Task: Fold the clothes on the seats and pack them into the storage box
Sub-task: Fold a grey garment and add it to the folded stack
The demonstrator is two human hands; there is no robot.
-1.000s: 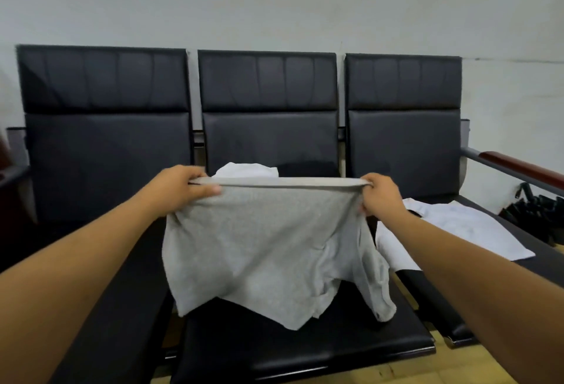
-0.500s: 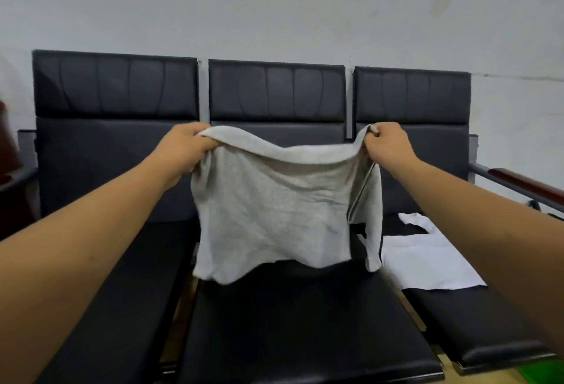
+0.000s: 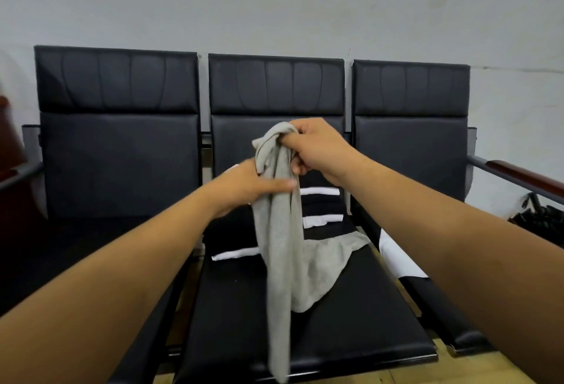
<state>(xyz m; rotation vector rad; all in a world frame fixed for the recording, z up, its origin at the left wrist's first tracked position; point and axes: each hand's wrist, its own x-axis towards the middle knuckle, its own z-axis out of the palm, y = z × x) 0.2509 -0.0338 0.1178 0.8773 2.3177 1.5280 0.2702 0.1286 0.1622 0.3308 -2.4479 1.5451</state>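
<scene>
The grey garment [image 3: 280,246] hangs bunched like a rope over the middle seat [image 3: 351,338] of the bench. Its lower end reaches past the seat's front edge, and one flap lies spread on the cushion. Above the seat the left hand [image 3: 253,184] grasps the bunch with the thumb across it. Just higher, the right hand [image 3: 311,147] is clenched around the top of the same garment. At the back of the middle seat lie black clothes with white stripes [image 3: 322,205]. To the right of the middle seat lies a white garment [image 3: 396,258]. Behind stand three black backrests [image 3: 274,87] and then a pale wall [image 3: 274,2].
</scene>
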